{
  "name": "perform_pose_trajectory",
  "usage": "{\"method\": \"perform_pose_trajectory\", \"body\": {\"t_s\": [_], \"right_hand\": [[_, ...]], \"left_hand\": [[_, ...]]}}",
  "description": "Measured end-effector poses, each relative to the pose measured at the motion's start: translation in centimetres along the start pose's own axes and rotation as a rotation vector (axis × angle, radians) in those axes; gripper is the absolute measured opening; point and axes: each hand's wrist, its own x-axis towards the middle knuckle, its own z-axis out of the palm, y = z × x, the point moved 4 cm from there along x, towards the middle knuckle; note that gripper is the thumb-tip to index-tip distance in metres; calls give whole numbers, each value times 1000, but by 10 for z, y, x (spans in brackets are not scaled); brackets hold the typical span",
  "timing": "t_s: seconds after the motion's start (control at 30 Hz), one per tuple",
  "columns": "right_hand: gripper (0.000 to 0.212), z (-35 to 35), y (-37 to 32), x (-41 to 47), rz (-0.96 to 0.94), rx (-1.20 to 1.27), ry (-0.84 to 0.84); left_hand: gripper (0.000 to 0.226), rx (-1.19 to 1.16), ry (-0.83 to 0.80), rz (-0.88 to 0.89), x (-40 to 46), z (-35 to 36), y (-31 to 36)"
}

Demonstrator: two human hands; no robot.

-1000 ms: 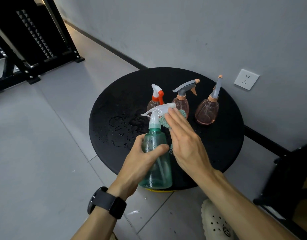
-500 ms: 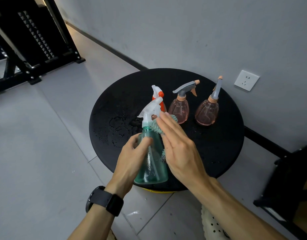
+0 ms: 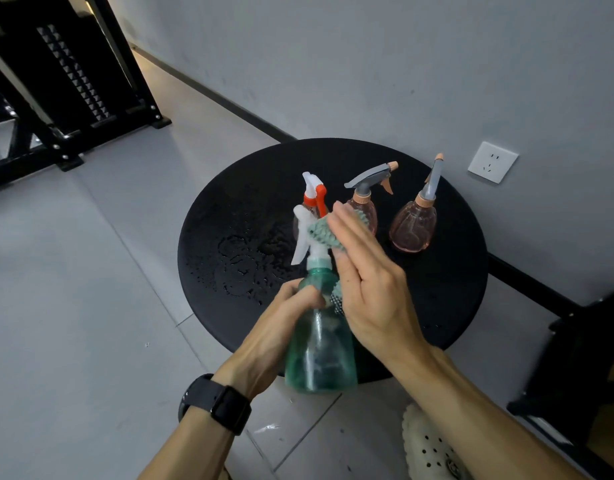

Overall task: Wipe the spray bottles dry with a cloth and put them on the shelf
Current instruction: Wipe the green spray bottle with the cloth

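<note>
We look down on a grey tiled floor (image 3: 73,306) and a grey wall (image 3: 367,64) with a white socket (image 3: 492,162) set in it. At upper left stands a black shelf (image 3: 56,84) on the floor, well apart from everything else. Against the wall sits the round black desk (image 3: 447,299), its left part beaded with water drops (image 3: 243,261).

Over the desk's near edge we hold the green bottle (image 3: 321,355) upright, its white trigger head (image 3: 307,237) pointing left and away from us. Our left hand (image 3: 281,334) has its grip curled round the bottle's shoulder, thumb across the front, a black watch (image 3: 217,403) on the wrist. Our right hand (image 3: 367,282) lies flat with straight fingers, pressing the green cloth (image 3: 324,232) against the right side of the spray head; a bit of cloth also peeks out lower, between palm and bottle neck.

Behind, three pink bottles stand on the desk: the orange-trigger bottle (image 3: 314,199) just beyond the green one's head, partly hidden; the middle bottle (image 3: 366,202) with a grey trigger, right behind our fingertips; the right bottle (image 3: 414,226) standing clear, near the wall. At bottom right we glimpse a pale perforated shoe (image 3: 430,448).
</note>
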Motion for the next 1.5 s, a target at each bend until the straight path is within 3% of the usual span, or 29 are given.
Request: {"method": "perform_pose_trajectory", "body": {"t_s": [0.07, 0.13, 0.37, 0.43, 0.6, 0.83, 1.03, 1.3, 1.5], "right_hand": [[42, 1, 2, 2, 37, 17, -73], [44, 4, 0, 2, 40, 27, -167], [49, 9, 2, -2, -44, -104, -377], [53, 9, 5, -3, -77, -166, -386], [63, 11, 12, -5, -44, -178, -336], [56, 7, 27, -6, 48, -183, -268], [56, 10, 21, -5, 61, -165, -329], [62, 11, 7, -4, -36, -159, -469], [65, 14, 2, -7, -82, -136, -520]], "left_hand": [[64, 10, -34, 13, -2, 4, 0], [69, -20, -69, 13, -2, 6, 0], [48, 45, -160, 19, -3, 8, -3], [42, 19, -164, 23, -2, 8, -4], [51, -78, -148, 59, -2, 8, -1], [29, -244, -151, 62, -1, -1, 3], [56, -60, -137, 73, -1, 0, 2], [55, 90, -162, 52, -3, 1, -3], [60, 63, -153, 39, -2, 1, -2]]}}
